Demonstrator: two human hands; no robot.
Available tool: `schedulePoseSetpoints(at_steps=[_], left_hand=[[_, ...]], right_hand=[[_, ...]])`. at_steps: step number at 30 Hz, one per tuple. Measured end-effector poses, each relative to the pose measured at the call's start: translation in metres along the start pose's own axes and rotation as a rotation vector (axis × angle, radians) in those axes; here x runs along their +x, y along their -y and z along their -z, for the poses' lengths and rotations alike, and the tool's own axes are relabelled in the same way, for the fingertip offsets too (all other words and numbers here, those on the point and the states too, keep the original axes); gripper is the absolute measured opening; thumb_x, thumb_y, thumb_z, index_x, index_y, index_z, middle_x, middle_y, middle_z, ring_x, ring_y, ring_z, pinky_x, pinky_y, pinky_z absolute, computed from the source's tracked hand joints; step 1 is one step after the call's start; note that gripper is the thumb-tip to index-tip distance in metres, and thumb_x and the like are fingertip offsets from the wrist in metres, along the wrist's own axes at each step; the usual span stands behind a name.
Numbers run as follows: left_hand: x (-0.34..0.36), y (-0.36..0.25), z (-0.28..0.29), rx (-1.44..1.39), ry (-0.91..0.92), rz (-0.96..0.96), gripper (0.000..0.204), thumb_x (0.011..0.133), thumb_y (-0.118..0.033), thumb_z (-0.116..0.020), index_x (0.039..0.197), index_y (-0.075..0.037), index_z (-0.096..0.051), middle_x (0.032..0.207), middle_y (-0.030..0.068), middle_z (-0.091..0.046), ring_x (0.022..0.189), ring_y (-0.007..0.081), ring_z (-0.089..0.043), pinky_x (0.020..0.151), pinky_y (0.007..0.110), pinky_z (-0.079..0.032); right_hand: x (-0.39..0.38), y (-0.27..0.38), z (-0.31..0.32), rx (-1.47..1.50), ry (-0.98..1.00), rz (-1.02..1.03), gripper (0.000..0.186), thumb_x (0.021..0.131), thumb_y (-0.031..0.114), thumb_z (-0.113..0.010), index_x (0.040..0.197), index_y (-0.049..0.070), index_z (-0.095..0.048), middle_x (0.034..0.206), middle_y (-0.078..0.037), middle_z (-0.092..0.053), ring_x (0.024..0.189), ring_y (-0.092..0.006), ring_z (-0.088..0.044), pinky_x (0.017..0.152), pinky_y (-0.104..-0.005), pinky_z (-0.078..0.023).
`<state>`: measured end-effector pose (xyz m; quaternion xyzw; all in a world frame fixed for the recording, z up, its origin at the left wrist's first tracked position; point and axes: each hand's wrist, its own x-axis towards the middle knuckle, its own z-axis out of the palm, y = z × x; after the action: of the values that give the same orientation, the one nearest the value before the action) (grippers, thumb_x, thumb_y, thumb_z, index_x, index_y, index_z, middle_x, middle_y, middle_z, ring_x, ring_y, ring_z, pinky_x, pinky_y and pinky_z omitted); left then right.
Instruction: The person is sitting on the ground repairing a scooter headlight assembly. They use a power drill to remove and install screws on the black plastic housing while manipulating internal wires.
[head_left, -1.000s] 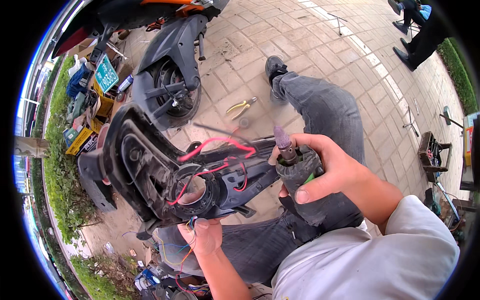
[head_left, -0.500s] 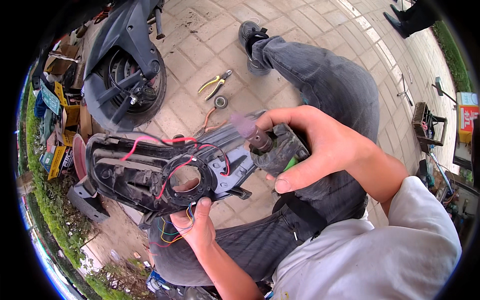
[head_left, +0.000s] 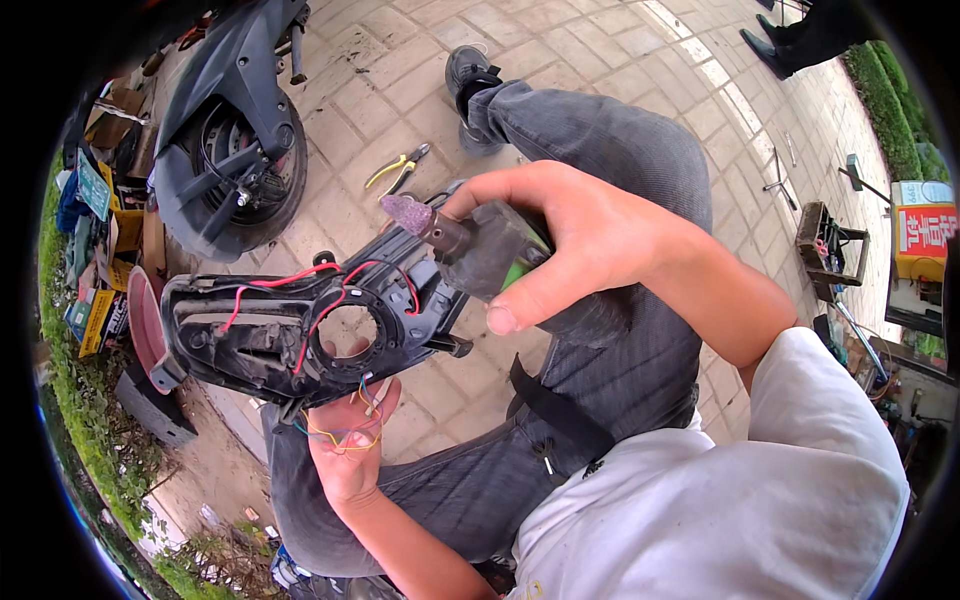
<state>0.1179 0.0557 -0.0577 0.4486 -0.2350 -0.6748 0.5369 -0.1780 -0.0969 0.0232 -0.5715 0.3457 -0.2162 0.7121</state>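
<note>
My right hand [head_left: 590, 215] is wrapped round a dark, dusty hand grinder [head_left: 500, 245] with a green patch on its body. A purple cone-shaped grinding stone [head_left: 407, 213] at the grinder's nose points to the upper left, above the far edge of a black plastic housing [head_left: 230, 350]. My left hand [head_left: 345, 450] supports this housing from below, near its round opening [head_left: 350, 333]; some fingers show through the hole. Red wires [head_left: 300, 280] loop over the housing. Thin coloured wires [head_left: 350, 430] hang across my left palm.
Yellow-handled pliers [head_left: 397, 170] lie on the paving beyond the housing. A scooter wheel [head_left: 240, 180] stands at upper left, beside a pile of boxes [head_left: 105, 315]. To the right are a tool crate [head_left: 832, 245] and a red-yellow box [head_left: 920, 240]. Another person's shoes [head_left: 765, 50] show at upper right.
The grinder has moved left over the housing's far edge, and its stone, blurred before, now looks sharp. My left thumb has shifted off the ring's rim. The whole view has shifted slightly.
</note>
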Motion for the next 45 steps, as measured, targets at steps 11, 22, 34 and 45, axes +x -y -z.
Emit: schedulePoseSetpoints(at_steps=[11,22,34,45], left_hand=[[-0.022,-0.005,-0.001,-0.958,0.069,-0.077,0.077,0.092,-0.055,-0.056,0.145,-0.001,-0.040,0.148,0.0221,-0.041,0.144,0.0397,-0.026,0.115,0.062,-0.021],[0.010,-0.003,-0.022,0.141,-0.046,0.112,0.086,0.078,-0.031,-0.078,0.137,0.016,-0.036,0.126,0.0268,-0.056,0.110,0.0333,-0.064,0.085,0.045,-0.060],[0.014,0.039,-0.020,0.220,-0.346,-0.149,0.064,0.074,-0.005,-0.078,0.130,0.010,-0.050,0.128,0.0221,-0.056,0.114,0.0300,-0.059,0.096,0.042,-0.050],[0.021,0.032,-0.020,0.157,-0.539,-0.253,0.059,0.089,0.000,-0.062,0.142,0.006,-0.038,0.141,0.0208,-0.046,0.126,0.0303,-0.051,0.097,0.047,-0.052]], right_hand=[[-0.010,0.014,0.005,0.270,0.082,0.029,0.061,0.066,0.011,-0.086,0.117,-0.006,-0.058,0.097,-0.007,-0.067,0.089,-0.0131,-0.061,0.082,-0.0280,-0.051],[0.008,-0.004,0.000,0.223,0.027,-0.088,0.062,0.063,0.014,-0.086,0.115,-0.005,-0.057,0.083,-0.007,-0.066,0.075,-0.0129,-0.061,0.068,-0.0269,-0.049],[0.028,-0.013,-0.005,0.343,-0.262,-0.250,0.067,0.079,0.019,-0.081,0.129,-0.007,-0.045,0.103,-0.013,-0.059,0.087,-0.0226,-0.065,0.076,-0.0452,-0.060],[0.055,0.004,0.009,0.434,-0.257,-0.322,0.040,0.093,0.030,-0.059,0.107,-0.006,-0.052,0.090,-0.018,-0.063,0.076,-0.0287,-0.068,0.066,-0.0427,-0.060]])
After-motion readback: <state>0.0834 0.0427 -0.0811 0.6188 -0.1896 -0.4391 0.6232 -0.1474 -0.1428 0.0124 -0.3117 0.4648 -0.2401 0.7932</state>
